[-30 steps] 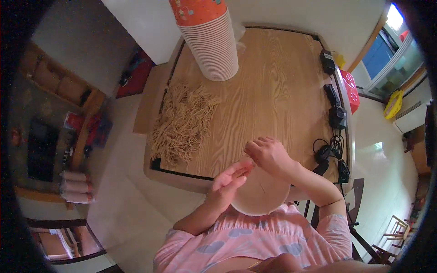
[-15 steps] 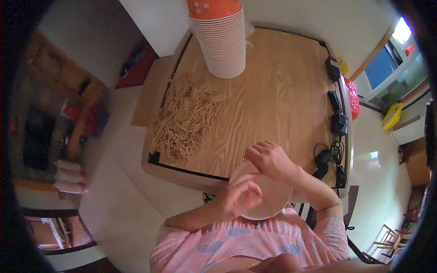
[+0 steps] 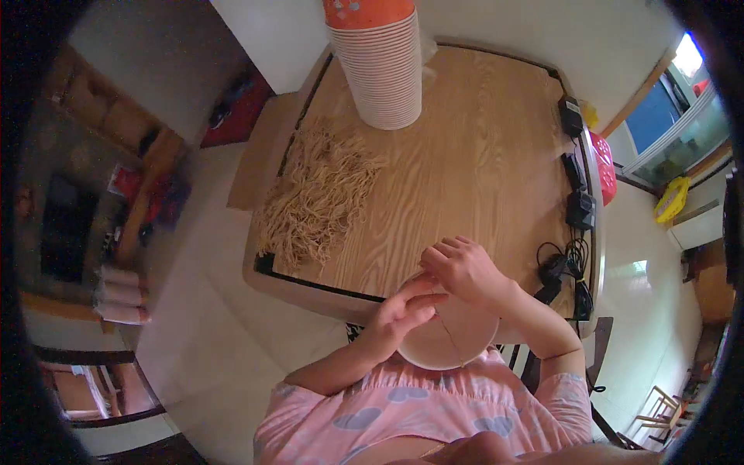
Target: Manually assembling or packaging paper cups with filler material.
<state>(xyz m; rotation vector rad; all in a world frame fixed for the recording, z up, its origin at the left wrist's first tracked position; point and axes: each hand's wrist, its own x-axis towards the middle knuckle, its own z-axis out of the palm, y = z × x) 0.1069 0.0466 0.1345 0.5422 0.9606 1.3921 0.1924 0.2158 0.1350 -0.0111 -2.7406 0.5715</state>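
A pale round paper bowl point(image 3: 457, 345) is held at the near edge of the wooden table point(image 3: 465, 178), above my lap. My left hand point(image 3: 399, 314) grips the bowl's left rim. My right hand point(image 3: 465, 271) rests on its upper rim with fingers curled, pinching a thin tan string point(image 3: 449, 337) that hangs down across the bowl's face. A loose heap of tan strings point(image 3: 318, 198) lies on the left part of the table. A tall stack of paper bowls point(image 3: 380, 62) with an orange one on top stands at the table's far edge.
Black chargers and cables point(image 3: 573, 209) run along the table's right edge, with a pink basket point(image 3: 604, 167) beside them. A flat cardboard sheet point(image 3: 256, 167) lies off the table's left side. A chair point(image 3: 558, 364) stands at my right.
My hands and the bowl have shifted slightly toward me. My left hand has closed in on the bowl's rim, and a string now hangs across the bowl.
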